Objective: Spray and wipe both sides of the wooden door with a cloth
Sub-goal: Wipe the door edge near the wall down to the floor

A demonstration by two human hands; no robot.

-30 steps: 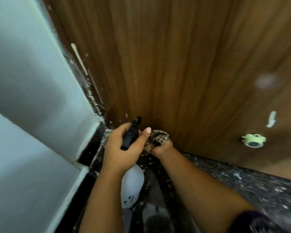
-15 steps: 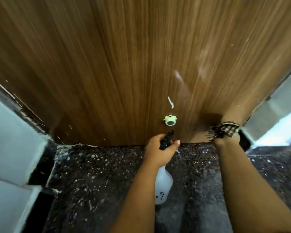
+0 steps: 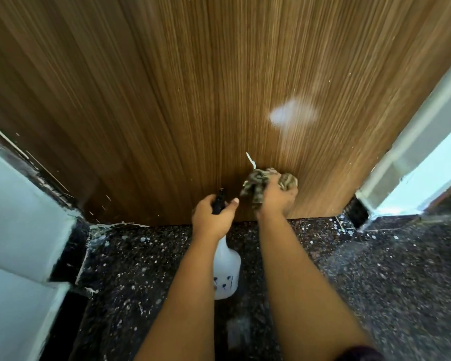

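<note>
The wooden door [image 3: 193, 87] fills the upper view, its bottom edge meeting the speckled floor. My right hand [image 3: 276, 199] grips a bunched checked cloth [image 3: 258, 182] and presses it against the door's lower part, right of centre. My left hand [image 3: 214, 217] holds a white spray bottle [image 3: 227, 267] by its black trigger head [image 3: 219, 201], the bottle hanging below the hand, nozzle pointing at the door. A pale sheen patch [image 3: 293, 114] shows on the door above the cloth. The green door stopper is hidden behind the cloth.
A white wall and frame [image 3: 18, 217] stands at the left, another white frame edge [image 3: 414, 142] at the right. Dark speckled stone floor [image 3: 375, 269] spreads below. A white paint streak [image 3: 251, 160] marks the door just above the cloth.
My right hand with the cloth has moved left from the door's right edge to the lower middle, covering the green stopper. The left hand with the bottle stays low near the door.
</note>
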